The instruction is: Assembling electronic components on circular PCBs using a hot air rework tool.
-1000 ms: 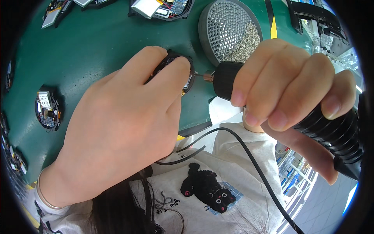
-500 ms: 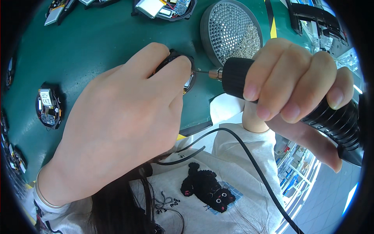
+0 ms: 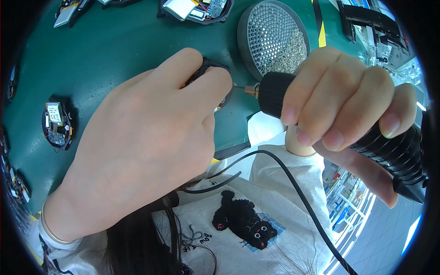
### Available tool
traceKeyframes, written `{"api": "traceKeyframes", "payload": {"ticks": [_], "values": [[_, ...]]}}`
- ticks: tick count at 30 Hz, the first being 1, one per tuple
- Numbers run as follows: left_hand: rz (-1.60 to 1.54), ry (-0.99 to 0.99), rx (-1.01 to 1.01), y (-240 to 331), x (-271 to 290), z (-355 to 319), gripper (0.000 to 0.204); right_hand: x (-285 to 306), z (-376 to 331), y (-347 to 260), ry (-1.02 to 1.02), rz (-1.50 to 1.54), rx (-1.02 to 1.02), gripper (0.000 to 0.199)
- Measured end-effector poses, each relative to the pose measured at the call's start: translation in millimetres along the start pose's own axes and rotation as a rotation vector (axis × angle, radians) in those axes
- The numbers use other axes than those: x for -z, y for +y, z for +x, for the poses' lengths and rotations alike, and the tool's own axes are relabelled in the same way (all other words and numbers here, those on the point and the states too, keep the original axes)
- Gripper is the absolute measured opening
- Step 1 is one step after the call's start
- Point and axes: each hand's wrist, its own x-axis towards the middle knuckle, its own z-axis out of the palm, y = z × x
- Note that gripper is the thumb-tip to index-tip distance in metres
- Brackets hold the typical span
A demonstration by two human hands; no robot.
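My left hand (image 3: pixel 156 133) is closed on a small round black device housing (image 3: pixel 208 65), mostly hidden behind the fingers. My right hand (image 3: pixel 341 98) wraps around a black electric screwdriver (image 3: pixel 276 94), which lies nearly sideways with its thin bit pointing left. The bit's tip reaches the right side of the housing, close to my left index finger; whether it touches is hidden. Just beyond the screwdriver stands a round grey tray (image 3: pixel 250 48) with a perforated plate, and many tiny screws (image 3: pixel 291 52) are heaped on its right part.
An opened round device (image 3: pixel 57 123) with circuit board and battery lies on the green table (image 3: pixel 114 50) at left. Another opened device (image 3: pixel 197 11) sits at the far edge, with more along the left rim. A black cable (image 3: pixel 293 178) loops across my lap.
My left hand and the housing have shifted slightly right. The front of the screwdriver has moved a little left and down, its bit now closer to my left fingers.
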Motion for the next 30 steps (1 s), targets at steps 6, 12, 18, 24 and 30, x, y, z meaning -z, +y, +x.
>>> {"api": "traceKeyframes", "payload": {"ticks": [6,12,18,24,30], "values": [[0.020,0.007,0.011,2.6,2.4,-1.3,0.034,3.9,1.7,-1.1,-0.009,0.052,-0.002,0.076],[-0.018,0.045,0.008,1.9,-1.4,-3.4,0.035,4.8,0.7,-1.5,-0.018,0.043,0.021,0.082],[-0.059,0.045,0.024,2.5,-1.3,-3.2,0.034,6.6,2.0,-2.4,-0.048,0.038,-0.013,0.085],[-0.059,-0.018,0.050,3.2,3.0,-1.9,0.033,6.3,1.7,-1.0,-0.059,0.052,-0.024,0.086],[-0.082,0.056,0.022,-3.9,-6.4,2.5,0.030,14.7,-2.6,0.9,-0.040,0.031,-0.019,0.087]]}}
